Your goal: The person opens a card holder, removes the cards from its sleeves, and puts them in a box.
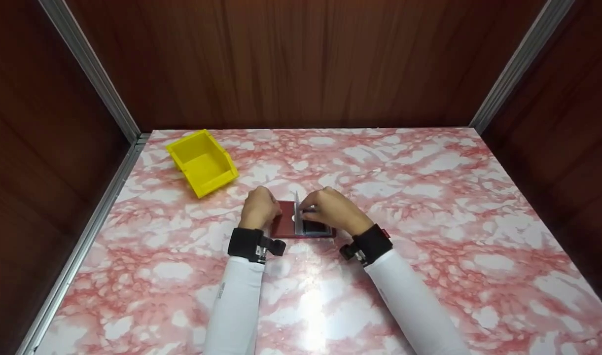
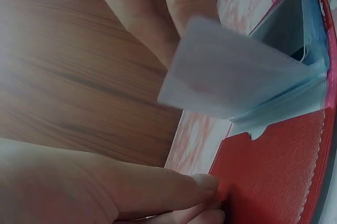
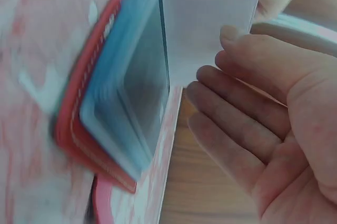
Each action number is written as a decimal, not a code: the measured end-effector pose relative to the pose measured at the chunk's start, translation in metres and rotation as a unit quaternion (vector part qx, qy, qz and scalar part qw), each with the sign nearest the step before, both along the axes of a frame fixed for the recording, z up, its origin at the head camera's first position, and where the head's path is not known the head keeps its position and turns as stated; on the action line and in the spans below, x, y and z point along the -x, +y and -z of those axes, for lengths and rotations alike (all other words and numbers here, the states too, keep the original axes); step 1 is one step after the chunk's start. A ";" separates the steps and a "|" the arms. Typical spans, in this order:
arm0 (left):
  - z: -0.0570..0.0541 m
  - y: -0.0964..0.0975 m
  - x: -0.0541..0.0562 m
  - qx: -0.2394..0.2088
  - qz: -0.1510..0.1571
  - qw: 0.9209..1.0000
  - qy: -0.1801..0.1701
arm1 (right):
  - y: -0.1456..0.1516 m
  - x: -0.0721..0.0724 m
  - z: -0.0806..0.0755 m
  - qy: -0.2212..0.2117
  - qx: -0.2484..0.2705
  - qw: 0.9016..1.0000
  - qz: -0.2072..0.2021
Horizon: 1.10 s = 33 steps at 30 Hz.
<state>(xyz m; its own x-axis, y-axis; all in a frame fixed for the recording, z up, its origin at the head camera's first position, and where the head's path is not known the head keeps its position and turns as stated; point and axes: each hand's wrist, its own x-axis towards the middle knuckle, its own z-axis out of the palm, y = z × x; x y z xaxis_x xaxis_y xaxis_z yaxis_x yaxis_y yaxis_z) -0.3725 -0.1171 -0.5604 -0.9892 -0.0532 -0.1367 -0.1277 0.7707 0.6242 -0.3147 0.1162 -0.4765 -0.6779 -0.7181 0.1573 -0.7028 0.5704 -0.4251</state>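
Note:
A red card holder (image 1: 284, 226) lies spread open on the table, its stitched inner flap (image 2: 274, 161) to the left. My left hand (image 1: 259, 208) grips that flap's outer edge, the thumb on top. One clear plastic sleeve page (image 2: 226, 71) stands raised near the fold. My right hand (image 1: 337, 209) pinches the page's free edge between thumb and index finger, while the other fingers extend loosely in the right wrist view. The remaining sleeves (image 3: 126, 77) form a stack on the right half, with a dark card (image 1: 314, 227) showing in the top one.
A yellow open-front bin (image 1: 204, 167) stands at the back left of the red-and-white marbled table (image 1: 409, 296). Brown wood-grain panels (image 1: 301, 64) enclose the table at the back and sides. A pink strap (image 3: 102, 197) sticks out beside the holder.

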 end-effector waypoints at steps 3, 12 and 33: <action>0.000 -0.002 -0.001 0.010 -0.008 1.000 0.002 | -0.007 -0.002 0.005 0.014 -0.032 0.998 -0.056; -0.002 0.001 0.000 0.042 -0.018 0.999 -0.018 | -0.013 -0.005 0.011 0.026 -0.067 0.995 -0.070; -0.095 0.019 -0.067 -0.117 -0.014 0.992 -0.036 | 0.016 0.000 -0.018 -0.010 -0.074 0.996 0.056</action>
<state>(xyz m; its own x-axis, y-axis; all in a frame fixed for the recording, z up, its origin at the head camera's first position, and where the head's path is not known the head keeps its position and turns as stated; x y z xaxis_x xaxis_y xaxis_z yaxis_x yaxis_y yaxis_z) -0.3057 -0.0977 -0.4653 -0.9752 -0.0393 -0.2179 -0.1972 0.6018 0.7739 -0.3150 0.1326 -0.4587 -0.7573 -0.6518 0.0421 -0.6234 0.7021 -0.3441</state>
